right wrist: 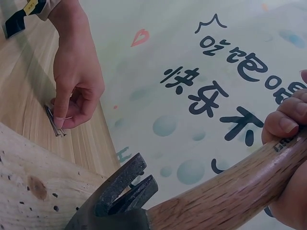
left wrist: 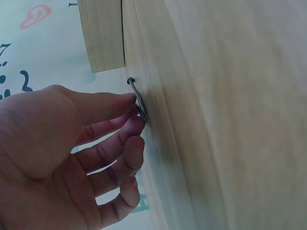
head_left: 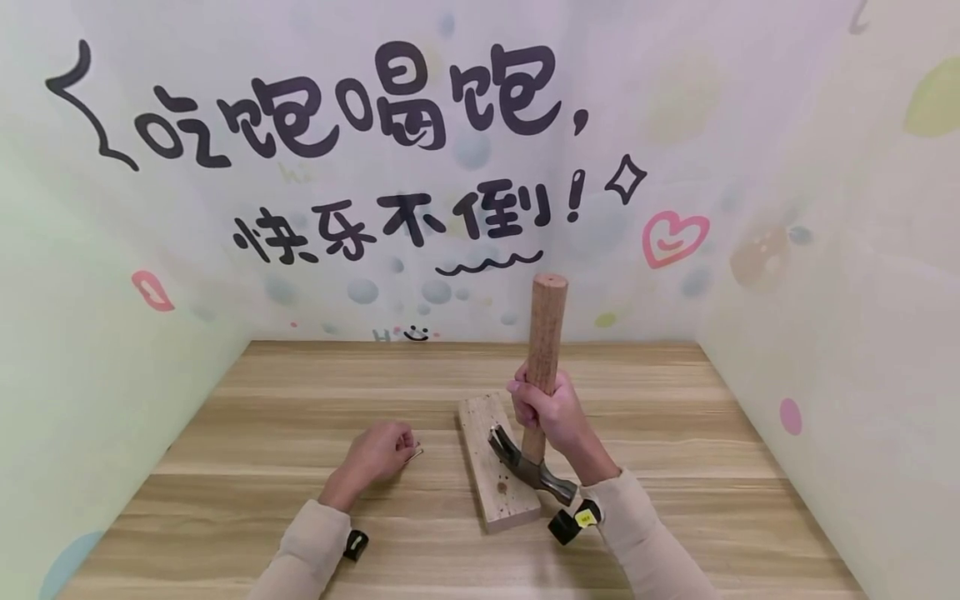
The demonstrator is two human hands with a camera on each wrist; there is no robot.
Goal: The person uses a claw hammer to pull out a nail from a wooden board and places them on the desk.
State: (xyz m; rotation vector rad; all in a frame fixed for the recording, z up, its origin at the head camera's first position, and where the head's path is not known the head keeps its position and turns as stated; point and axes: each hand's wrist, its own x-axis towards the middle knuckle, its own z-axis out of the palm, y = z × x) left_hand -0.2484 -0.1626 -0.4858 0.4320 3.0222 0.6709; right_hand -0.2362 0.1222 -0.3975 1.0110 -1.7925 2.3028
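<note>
Low over the tabletop, my left hand (head_left: 377,454) pinches a few nails (left wrist: 137,96) between thumb and fingertips; how many is unclear. Their heads (right wrist: 61,134) stick out past the thumb in the right wrist view. My right hand (head_left: 557,412) grips a claw hammer (head_left: 547,333) by its wooden handle, butt end up and steel head down. That head hangs over the right side of a wooden block (head_left: 487,492), which lies flat with small holes and a knot in its top. One nail (left wrist: 73,4) stands out of the block in the left wrist view.
The wood-grain tabletop (head_left: 247,467) ends at a back wall (head_left: 337,308) with black lettering, and side walls rise left and right. Each wrist carries a black camera strap, the right one (head_left: 573,522) close to the block's near right corner.
</note>
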